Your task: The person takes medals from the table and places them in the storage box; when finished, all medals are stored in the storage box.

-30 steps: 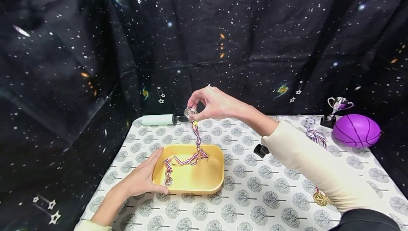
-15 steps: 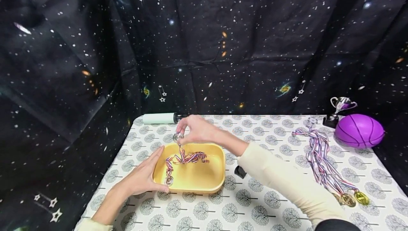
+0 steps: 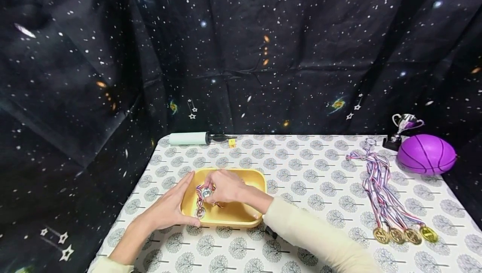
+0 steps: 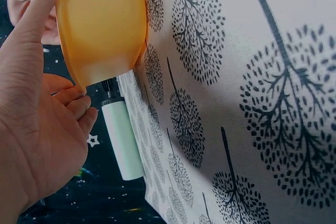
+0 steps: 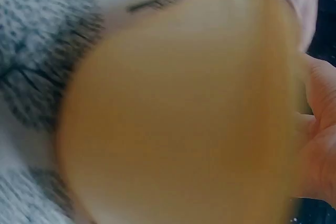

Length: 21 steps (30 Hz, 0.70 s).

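In the head view, a yellow plastic bin (image 3: 229, 223) stands on the tree-print cloth, left of centre. My left hand (image 3: 167, 207) holds its left end, thumb along the near rim and fingers at the far corner. My right hand (image 3: 226, 187) reaches down inside, pinching a silver medal (image 3: 206, 192) between thumb and fingers. Below that, another silver medal (image 3: 200, 212) lies in the bin's near left corner. Striped ribbons run beside and beneath the right hand, partly hidden by it. The right wrist view is mostly filled by the blurred bin wall (image 5: 178, 108).
Several gold medals (image 3: 396, 235) lie in a row on the right, their striped ribbons (image 3: 376, 176) stretching back. Behind them are a silver trophy cup (image 3: 404, 123) and a purple basketball (image 3: 426, 154). A mint-green hand pump (image 3: 189, 138) with a yellow tag (image 3: 232, 142) lies at the back edge.
My right hand has come down and left from above the bin, lowering the silver medal and its ribbon into it. The left hand has stayed on the bin.
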Tool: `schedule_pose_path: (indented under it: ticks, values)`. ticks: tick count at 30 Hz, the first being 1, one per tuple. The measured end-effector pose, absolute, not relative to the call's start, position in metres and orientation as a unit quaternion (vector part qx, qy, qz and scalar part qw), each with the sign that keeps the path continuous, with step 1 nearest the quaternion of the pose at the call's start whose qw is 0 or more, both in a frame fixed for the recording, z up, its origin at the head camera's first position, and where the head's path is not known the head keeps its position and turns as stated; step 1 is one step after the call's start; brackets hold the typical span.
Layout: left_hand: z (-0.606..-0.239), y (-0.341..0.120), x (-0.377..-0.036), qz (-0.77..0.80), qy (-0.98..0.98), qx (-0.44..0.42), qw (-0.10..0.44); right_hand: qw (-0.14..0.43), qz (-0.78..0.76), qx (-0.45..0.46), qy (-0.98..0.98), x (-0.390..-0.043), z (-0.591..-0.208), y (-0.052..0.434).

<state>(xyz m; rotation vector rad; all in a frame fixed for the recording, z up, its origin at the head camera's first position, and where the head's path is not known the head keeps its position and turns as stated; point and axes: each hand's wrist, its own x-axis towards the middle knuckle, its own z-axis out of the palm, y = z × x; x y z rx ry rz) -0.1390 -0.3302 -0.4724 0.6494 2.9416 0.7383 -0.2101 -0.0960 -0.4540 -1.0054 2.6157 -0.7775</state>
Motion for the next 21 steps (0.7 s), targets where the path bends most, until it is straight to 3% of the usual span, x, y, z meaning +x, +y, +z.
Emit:
schedule_pose_path:
  ticks: [10, 21]
  values:
    - [-0.473, -0.331, -0.139, 0.233, 0.949, 0.214, 0.013, 0.056, -0.149, -0.413, 0.896, -0.193, -0.493, -0.106]
    - [-0.473, -0.33, -0.14, 0.233, 0.948, 0.214, 0.013, 0.011, -0.119, -0.42, 0.9, -0.191, -0.501, -0.109]
